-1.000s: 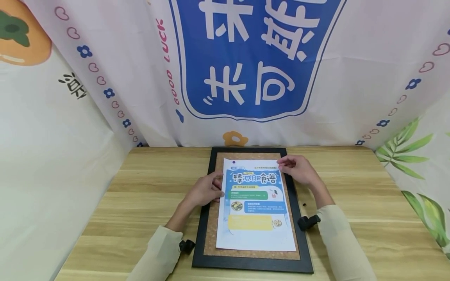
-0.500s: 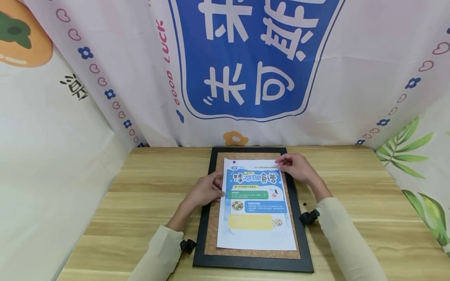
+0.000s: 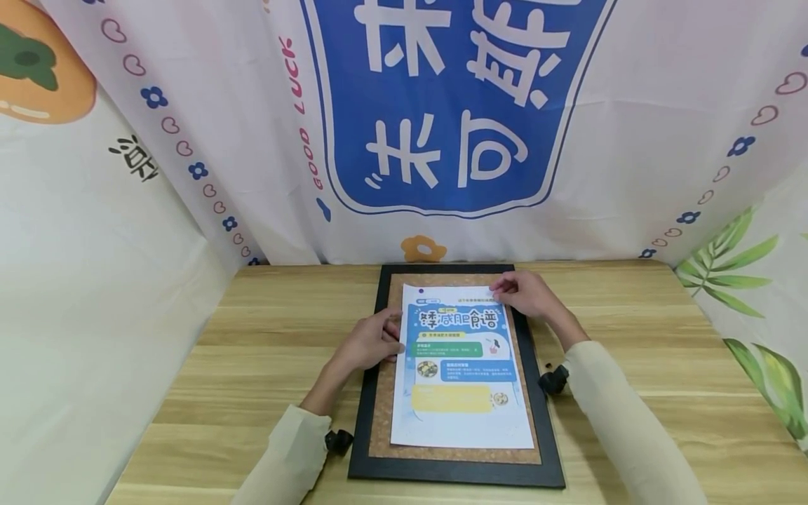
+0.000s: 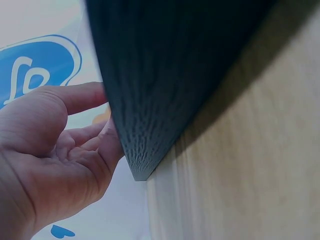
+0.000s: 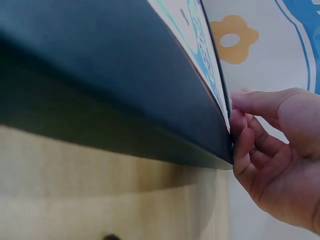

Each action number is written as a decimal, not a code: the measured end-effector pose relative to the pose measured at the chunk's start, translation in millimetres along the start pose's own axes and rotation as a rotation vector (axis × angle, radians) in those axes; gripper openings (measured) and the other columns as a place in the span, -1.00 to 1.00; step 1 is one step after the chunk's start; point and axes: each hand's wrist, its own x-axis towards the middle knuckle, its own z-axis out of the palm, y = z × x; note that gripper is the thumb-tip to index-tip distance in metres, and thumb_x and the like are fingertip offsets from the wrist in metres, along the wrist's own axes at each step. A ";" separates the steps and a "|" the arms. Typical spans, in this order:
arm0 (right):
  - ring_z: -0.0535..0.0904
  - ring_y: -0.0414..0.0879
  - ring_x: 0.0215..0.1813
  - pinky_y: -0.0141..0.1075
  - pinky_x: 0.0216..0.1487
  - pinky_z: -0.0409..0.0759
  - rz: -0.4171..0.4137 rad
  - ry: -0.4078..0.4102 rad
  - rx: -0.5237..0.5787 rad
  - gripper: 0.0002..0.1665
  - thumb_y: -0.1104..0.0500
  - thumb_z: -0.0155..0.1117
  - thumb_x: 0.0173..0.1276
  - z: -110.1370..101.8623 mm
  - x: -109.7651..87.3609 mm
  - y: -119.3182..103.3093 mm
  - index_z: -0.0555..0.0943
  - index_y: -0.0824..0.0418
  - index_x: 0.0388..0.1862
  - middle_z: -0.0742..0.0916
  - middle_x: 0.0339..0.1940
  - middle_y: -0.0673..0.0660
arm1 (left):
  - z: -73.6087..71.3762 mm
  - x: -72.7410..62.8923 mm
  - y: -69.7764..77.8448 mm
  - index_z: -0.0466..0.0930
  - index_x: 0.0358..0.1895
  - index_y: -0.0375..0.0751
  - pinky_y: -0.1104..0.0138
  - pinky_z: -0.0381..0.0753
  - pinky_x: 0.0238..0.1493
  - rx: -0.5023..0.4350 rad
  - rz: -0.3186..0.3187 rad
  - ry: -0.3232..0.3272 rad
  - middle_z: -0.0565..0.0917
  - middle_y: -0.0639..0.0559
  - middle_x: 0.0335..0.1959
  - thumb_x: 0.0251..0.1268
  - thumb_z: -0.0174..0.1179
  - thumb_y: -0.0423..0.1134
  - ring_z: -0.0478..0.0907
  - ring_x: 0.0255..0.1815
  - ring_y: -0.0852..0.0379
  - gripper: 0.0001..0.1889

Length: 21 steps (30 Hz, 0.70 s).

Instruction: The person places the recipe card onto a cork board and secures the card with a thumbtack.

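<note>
A printed poster [image 3: 461, 428] with blue, green and yellow blocks lies on a cork board [image 3: 382, 421] with a black frame [image 3: 454, 472]. One purple pushpin [image 3: 421, 290] sits in its top left corner. My right hand [image 3: 527, 294] is over the top right corner, thumb and index finger pinched together. What looks like a small purplish pin is between the fingertips, mostly hidden by them. My left hand [image 3: 368, 341] rests along the poster's left edge and the frame, fingers loosely bent and apart from the thumb. In the left wrist view, the frame [image 4: 145, 100] hides its fingertips.
The board lies on a wood-grain table [image 3: 278, 337], its far end near the back edge. Behind hangs a printed white curtain [image 3: 271, 210]. A tiny dark speck [image 3: 548, 365] lies right of the frame. Black wrist cameras [image 3: 553, 380] flank the frame.
My right hand has shifted slightly left along the poster's top edge, away from its corner. The left hand keeps its place, and the poster lies as before.
</note>
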 end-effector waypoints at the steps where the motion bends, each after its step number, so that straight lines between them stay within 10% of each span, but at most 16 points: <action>1: 0.60 0.09 0.02 -0.15 0.12 0.64 0.001 -0.002 -0.002 -0.80 0.20 0.34 0.59 -0.1 1.4 0.2 0.75 0.18 0.10 0.76 -0.01 0.21 | 0.2 0.1 -0.2 0.40 0.54 -0.31 0.31 0.83 -0.34 -0.002 0.000 0.000 0.66 -0.16 -0.10 0.34 0.38 -0.56 0.74 -0.28 0.14 -0.29; 21: 0.60 0.05 -0.04 -0.20 0.02 0.60 -0.018 -0.037 -0.016 -0.83 0.20 0.37 0.57 -2.2 13.1 -1.4 0.77 0.18 0.05 0.77 -0.07 0.17 | 0.0 0.2 0.6 0.40 0.53 -0.31 0.31 0.82 -0.34 0.002 -0.004 -0.002 0.66 -0.16 -0.10 0.34 0.38 -0.56 0.73 -0.29 0.14 -0.31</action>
